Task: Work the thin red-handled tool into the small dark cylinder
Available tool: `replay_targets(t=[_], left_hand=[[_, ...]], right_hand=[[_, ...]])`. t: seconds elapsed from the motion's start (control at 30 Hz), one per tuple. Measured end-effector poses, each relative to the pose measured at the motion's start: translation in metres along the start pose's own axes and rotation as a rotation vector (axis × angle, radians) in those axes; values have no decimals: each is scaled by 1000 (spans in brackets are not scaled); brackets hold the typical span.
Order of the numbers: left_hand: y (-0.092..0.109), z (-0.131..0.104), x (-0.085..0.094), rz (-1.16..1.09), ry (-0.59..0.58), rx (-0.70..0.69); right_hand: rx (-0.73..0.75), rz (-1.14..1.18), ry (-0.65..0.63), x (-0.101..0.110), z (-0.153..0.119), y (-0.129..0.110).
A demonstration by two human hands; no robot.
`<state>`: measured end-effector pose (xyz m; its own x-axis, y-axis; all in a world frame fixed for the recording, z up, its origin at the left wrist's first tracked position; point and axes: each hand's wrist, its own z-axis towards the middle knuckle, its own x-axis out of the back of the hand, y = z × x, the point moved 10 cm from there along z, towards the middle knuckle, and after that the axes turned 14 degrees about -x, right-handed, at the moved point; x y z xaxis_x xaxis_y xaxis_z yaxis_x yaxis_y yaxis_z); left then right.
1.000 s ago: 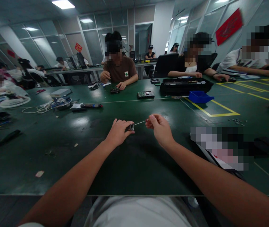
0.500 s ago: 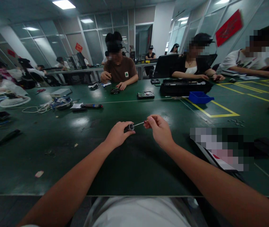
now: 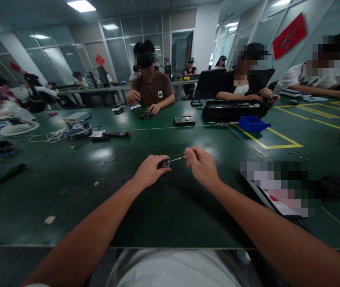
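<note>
My left hand (image 3: pixel 151 170) is closed around a dark cylindrical part (image 3: pixel 165 162) whose round, light-rimmed end faces right. In my right hand (image 3: pixel 200 163), thumb and fingers pinch the handle of a thin screwdriver (image 3: pixel 176 160); a bit of red shows at the fingertips. Its metal shaft runs left to the round end of the cylinder, and the tip is lost inside or against it. Both hands are held above the green table (image 3: pixel 170 215). What the cylinder belongs to is hidden by my left fingers.
On the right lies a blurred-out pale object (image 3: pixel 277 191). Farther off are a blue bin (image 3: pixel 252 123), a long black housing (image 3: pixel 232 111), a circuit-board device (image 3: pixel 184 120) and a dark hand tool (image 3: pixel 116 134). A black-handled screwdriver (image 3: pixel 10 173) lies at left. Co-workers sit across the table.
My right fingers have shifted slightly on the screwdriver, so its red part shows more clearly. My left hand keeps its hold on the cylinder, almost unmoved.
</note>
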<state>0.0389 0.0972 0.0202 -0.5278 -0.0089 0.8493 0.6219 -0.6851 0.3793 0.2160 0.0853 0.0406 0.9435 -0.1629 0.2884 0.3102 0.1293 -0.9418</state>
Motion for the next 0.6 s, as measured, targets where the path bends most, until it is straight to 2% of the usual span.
replay_targets(t=[0.13,0.23,0.4,0.5,0.6], left_hand=[[-1,0,-3,0,-12,-9],[-2,-1,-2,6,2,-10],[0,0,-2,0,-12,2],[1,1,2,-10,18,24],[5,3,9,16,58,-5]], right_hand=[[36,18,12,2,-2,-5],[-1,75,-28,-1,0,0],[-9,46,-20,-2,1,3],[-48,211,-18,-2,5,9],[-159,450,-47,-5,14,26]])
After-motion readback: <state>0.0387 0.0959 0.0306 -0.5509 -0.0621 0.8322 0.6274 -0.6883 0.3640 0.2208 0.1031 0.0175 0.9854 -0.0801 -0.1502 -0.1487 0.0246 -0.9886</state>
